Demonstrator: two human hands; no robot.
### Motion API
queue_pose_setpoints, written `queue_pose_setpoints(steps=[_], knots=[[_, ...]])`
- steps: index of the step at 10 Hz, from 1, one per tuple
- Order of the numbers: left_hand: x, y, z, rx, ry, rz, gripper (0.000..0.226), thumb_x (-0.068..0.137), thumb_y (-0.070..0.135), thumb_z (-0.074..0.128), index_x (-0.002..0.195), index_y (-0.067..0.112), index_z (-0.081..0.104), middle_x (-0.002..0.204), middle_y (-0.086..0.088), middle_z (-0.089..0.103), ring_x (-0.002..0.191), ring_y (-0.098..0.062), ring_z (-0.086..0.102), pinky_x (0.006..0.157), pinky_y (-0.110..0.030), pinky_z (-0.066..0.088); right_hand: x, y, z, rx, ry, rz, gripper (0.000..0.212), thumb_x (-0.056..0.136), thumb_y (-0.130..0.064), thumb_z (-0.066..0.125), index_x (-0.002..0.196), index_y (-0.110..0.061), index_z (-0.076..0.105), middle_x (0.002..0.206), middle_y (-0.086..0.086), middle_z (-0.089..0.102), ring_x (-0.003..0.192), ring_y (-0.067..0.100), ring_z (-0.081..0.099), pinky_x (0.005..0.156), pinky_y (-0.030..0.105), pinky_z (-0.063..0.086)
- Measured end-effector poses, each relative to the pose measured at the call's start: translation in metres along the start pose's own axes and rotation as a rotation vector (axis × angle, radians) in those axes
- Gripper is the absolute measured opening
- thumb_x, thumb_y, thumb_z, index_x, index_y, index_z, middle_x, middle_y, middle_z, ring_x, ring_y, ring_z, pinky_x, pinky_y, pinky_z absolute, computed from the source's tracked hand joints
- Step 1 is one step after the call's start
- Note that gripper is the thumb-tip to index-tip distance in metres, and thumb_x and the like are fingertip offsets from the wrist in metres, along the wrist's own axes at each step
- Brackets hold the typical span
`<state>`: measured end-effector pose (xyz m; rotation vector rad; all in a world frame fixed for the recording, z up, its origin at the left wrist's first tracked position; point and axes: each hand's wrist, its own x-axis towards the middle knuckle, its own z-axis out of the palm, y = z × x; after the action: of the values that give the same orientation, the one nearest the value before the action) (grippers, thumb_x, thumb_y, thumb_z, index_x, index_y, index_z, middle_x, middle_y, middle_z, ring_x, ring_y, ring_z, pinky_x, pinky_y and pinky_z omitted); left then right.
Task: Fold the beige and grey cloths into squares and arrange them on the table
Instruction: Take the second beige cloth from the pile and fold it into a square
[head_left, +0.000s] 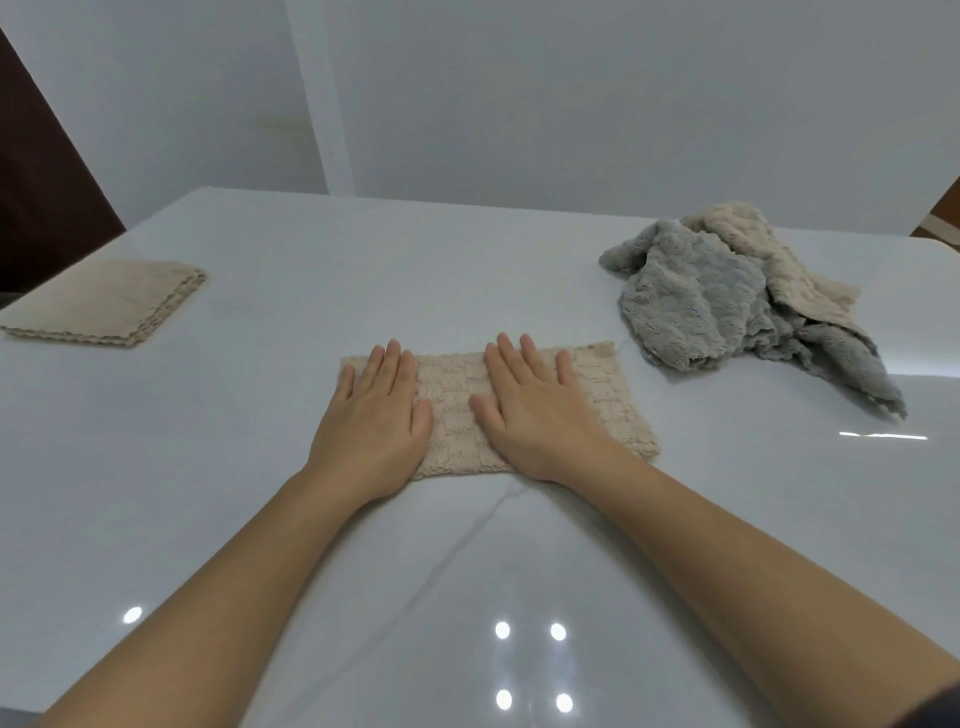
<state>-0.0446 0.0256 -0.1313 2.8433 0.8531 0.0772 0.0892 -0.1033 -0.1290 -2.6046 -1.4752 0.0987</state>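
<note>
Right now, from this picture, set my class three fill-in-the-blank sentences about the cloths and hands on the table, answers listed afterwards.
1. The half-folded cloth under the left hand and right hand is coloured ____.
2. The folded stack lies on the person's ____ side.
3. The crumpled heap mixes beige cloth with ____ cloth.
Missing words: beige, left, grey.

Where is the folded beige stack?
The folded beige stack lies at the far left of the table in the head view, apart from the left hand.
</note>
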Motion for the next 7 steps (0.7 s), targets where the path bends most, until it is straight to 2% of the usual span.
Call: queue_pose_setpoints(steps=[2,4,5,6,7], knots=[[0.000,0.000,0.000,0.002,0.003,0.006,0.061,0.102,0.036,0.014,0.155,0.011,-0.002,0.163,-0.003,-0.010,0.149,-0.012,-0.012,0.121,-0.036,-0.007,-0.014,0.034,-0.008,0.001,-0.007,0.112,0.067,0.101,-0.050,0.017,0.156,-0.013,0.004,0.164,0.002,-0.003,0.150,0.020,-0.008,0.121,0.045,-0.004],[-0.001,0.000,0.001,0.010,-0.001,0.005,0.061,0.102,0.038,0.013,0.155,0.012,-0.001,0.163,-0.003,-0.009,0.149,-0.013,-0.012,0.121,-0.038,-0.008,-0.026,0.064,-0.010,0.024,-0.006,0.208,0.065,0.102,-0.046,0.015,0.156,-0.012,0.002,0.164,0.002,-0.006,0.150,0.019,-0.008,0.121,0.048,-0.002],[-0.003,0.006,-0.004,0.069,0.068,-0.001,0.063,0.099,0.039,0.010,0.156,0.012,0.003,0.164,-0.006,-0.005,0.150,-0.017,-0.008,0.121,-0.046,-0.007,-0.026,0.067,-0.009,0.013,0.001,0.212,0.065,0.102,-0.046,0.015,0.156,-0.011,0.002,0.164,0.002,-0.005,0.150,0.020,-0.007,0.120,0.049,-0.002],[-0.001,0.031,-0.017,0.057,0.259,0.073,0.065,0.094,0.040,0.011,0.154,0.013,0.015,0.163,-0.006,0.006,0.150,-0.021,0.000,0.120,-0.051,-0.005,-0.025,0.067,-0.007,-0.004,0.015,0.216,0.065,0.102,-0.045,0.016,0.155,-0.011,0.003,0.164,0.003,-0.003,0.150,0.021,-0.004,0.120,0.050,0.000],[0.015,0.073,-0.022,0.006,0.334,0.143,0.057,0.096,0.031,0.026,0.149,0.014,0.025,0.160,-0.006,0.019,0.150,-0.022,0.009,0.120,-0.052,-0.003,-0.025,0.066,-0.006,-0.010,0.019,0.221,0.064,0.102,-0.045,0.017,0.155,-0.011,0.004,0.164,0.003,-0.002,0.150,0.021,-0.003,0.120,0.051,0.001]])
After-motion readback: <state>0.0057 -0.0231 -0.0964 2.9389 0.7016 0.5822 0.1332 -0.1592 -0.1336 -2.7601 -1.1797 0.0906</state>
